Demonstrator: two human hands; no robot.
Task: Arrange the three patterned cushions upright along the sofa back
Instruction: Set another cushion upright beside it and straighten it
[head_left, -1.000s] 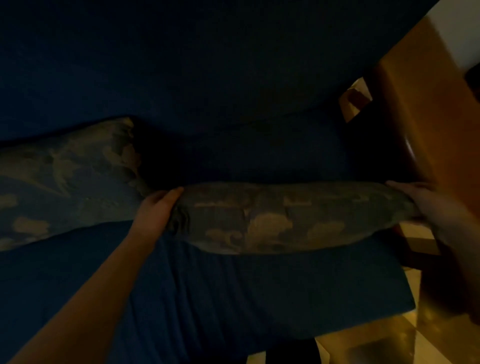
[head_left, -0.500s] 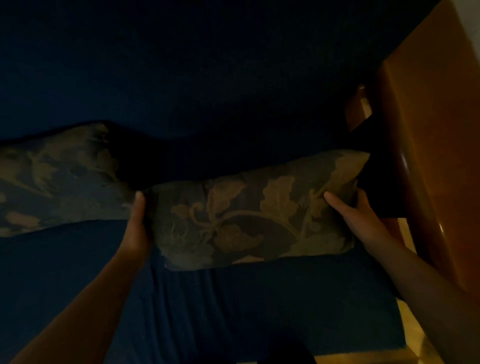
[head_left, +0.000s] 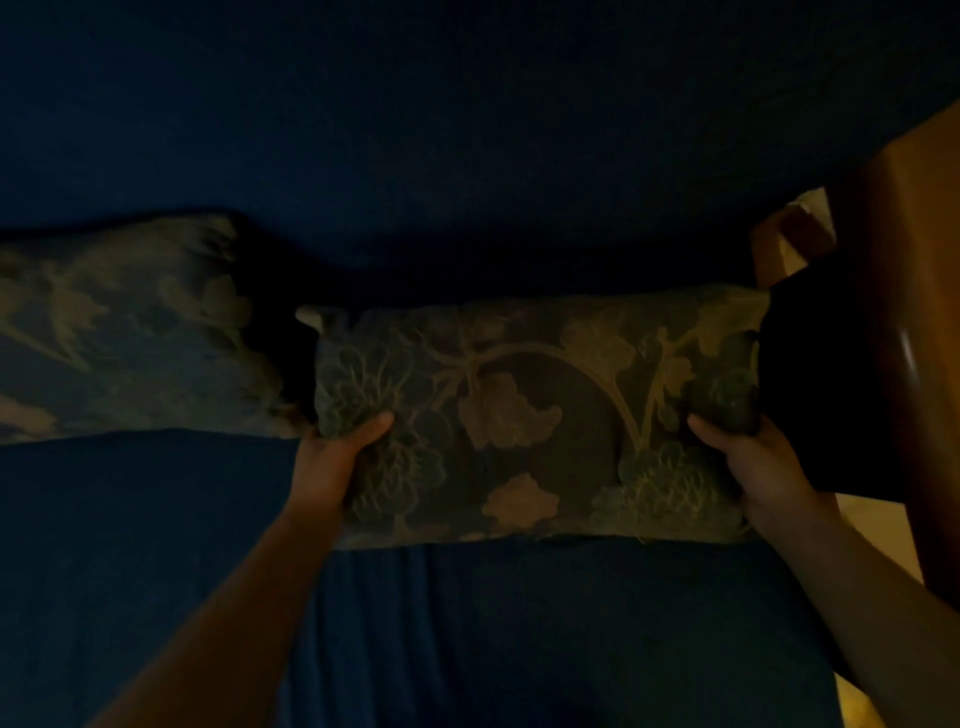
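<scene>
wooden armrest stands just right of the floral cushion, second cushion to its left; on the blue sofa seat, against the back, left hand and right hand grip the cushion's lower corners

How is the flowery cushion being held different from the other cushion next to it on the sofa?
The held cushion is gripped at its lower corners by the left hand and right hand; the neighbouring cushion is touched by no hand. The held cushion shows fully, its floral face toward the camera, while the neighbouring cushion is cut off by the picture's left edge. Both have pale leafy patterns on dark fabric and sit on the blue sofa.
</scene>
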